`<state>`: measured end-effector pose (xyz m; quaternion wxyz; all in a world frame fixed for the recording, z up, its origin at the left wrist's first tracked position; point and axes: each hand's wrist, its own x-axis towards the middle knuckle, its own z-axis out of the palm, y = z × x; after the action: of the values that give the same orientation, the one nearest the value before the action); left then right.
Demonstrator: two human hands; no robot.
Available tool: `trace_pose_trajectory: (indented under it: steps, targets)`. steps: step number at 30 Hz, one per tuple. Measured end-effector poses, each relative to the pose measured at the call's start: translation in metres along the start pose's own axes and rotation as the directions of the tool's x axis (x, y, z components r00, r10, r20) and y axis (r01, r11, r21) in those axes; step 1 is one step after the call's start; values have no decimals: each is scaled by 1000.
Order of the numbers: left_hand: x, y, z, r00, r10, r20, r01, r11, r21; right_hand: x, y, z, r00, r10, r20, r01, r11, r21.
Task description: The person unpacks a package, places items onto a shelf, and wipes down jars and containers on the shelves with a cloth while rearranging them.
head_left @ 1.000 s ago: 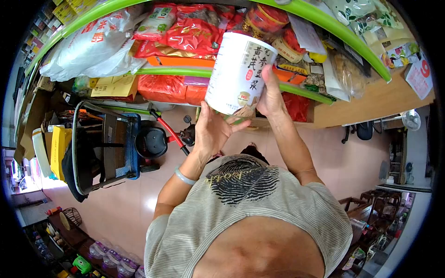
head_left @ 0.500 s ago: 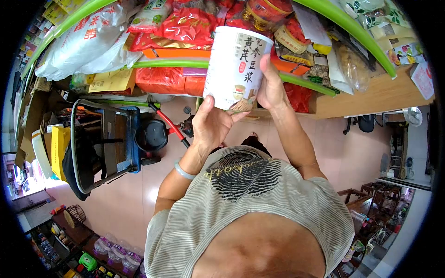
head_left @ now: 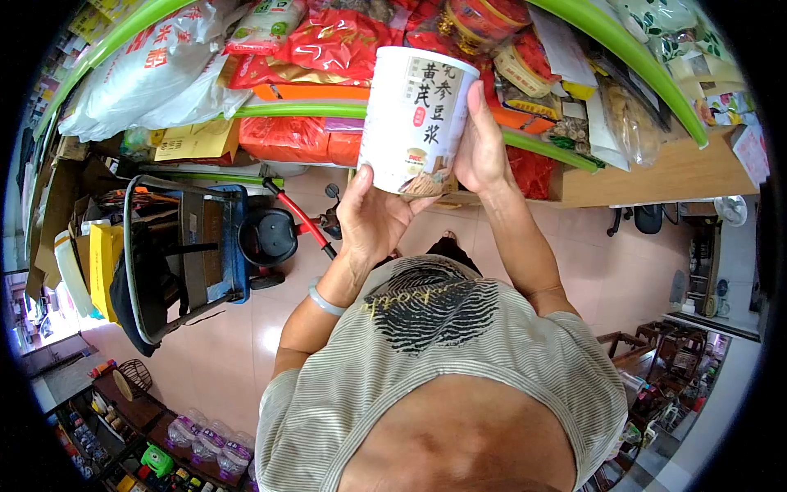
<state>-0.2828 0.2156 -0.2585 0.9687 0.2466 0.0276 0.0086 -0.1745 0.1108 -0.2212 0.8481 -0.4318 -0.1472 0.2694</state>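
Observation:
A white canister (head_left: 410,123) with dark lettering and a small red mark is tilted slightly, its labelled side towards me. My left hand (head_left: 370,215) supports it from below at the lower left, thumb on the near side. On the canister's right side my right hand (head_left: 482,152) grips it, thumb pointing up and its other fingers hidden behind. Behind the canister, a shelf with a green edge (head_left: 303,110) holds red packets (head_left: 336,45) and round red containers (head_left: 525,64). A pale bracelet (head_left: 325,300) circles my left wrist.
White bags (head_left: 156,74) lie on the shelf at the upper left. Below stands a blue cart (head_left: 235,246) beside a red-barred black seat (head_left: 269,236). A wooden board (head_left: 639,168) extends right. Wrapped bottles (head_left: 209,439) are at the lower left.
The canister has shifted slightly left and up with both hands still on it. The shelf and its goods have moved a little in view.

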Motion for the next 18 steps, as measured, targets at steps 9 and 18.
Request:
trace_pose_trajectory:
  steps: [9,18]
  targets:
    - [2,2,1,999,25,41,-29,995,97,8,8,-6,996,-29,-81,31,999,25]
    - [2,-13,-17,946,306,-111,-253,906,340,12,11,-8,993,-104,-46,103,994,-32]
